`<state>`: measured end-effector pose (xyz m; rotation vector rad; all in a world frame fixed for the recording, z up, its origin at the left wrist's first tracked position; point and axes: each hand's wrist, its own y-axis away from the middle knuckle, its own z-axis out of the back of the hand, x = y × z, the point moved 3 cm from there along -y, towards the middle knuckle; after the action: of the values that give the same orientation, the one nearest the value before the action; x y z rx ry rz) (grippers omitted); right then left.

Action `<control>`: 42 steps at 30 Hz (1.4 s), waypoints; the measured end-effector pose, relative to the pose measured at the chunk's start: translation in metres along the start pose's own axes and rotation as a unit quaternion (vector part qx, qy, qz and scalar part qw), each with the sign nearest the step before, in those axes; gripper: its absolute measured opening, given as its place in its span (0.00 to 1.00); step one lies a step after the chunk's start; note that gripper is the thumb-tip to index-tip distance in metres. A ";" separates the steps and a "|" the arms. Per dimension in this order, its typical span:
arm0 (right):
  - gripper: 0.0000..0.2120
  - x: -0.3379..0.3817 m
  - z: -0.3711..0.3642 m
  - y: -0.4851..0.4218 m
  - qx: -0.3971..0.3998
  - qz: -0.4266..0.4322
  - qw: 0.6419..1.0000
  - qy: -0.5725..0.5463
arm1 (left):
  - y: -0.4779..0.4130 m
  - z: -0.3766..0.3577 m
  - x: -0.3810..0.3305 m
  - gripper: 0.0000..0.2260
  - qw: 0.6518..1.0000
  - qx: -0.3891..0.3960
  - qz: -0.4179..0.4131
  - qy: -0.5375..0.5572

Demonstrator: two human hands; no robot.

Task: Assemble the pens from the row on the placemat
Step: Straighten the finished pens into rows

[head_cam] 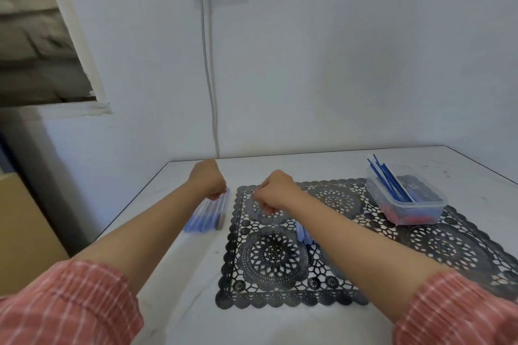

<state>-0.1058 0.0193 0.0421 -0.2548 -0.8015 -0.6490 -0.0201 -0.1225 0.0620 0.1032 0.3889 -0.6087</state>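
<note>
A black lace placemat [280,260] lies on the white table. Left of it, on the bare table, a row of several clear pens with blue caps [206,216] lies blurred. My left hand [208,179] is over the far end of that row, fingers curled down onto it; what it grips is hidden. My right hand [276,190] hovers over the placemat's far left part, fingers curled; anything in it is hidden. A few pale blue pen parts [304,232] show on the mat just under my right forearm.
A clear plastic tub [406,202] with blue refills sticking up and red and blue small parts stands on the mat's far right. A cable [208,78] hangs down the wall from a socket. A cardboard box [22,232] sits left of the table.
</note>
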 end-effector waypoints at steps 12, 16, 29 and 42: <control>0.08 0.027 -0.065 -0.032 0.001 -0.025 1.000 -0.003 | -0.003 -0.002 0.077 0.05 0.997 0.016 0.076 0.004; 0.14 0.034 -0.071 -0.037 -0.020 -0.012 0.998 0.055 | -0.003 -0.004 0.081 0.05 0.996 0.033 0.084 0.017; 0.14 0.039 -0.076 -0.036 -0.050 -0.011 0.989 0.142 | 0.003 -0.001 0.084 0.15 0.992 0.039 0.111 -0.049; 0.07 0.005 0.025 -0.016 -0.044 -0.071 0.995 -0.055 | 0.016 -0.005 0.020 0.03 0.994 -0.001 0.011 0.107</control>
<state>-0.1278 0.0158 0.0628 -0.3188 -0.9038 -0.8111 0.0026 -0.1195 0.0498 0.1713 0.5951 -0.5764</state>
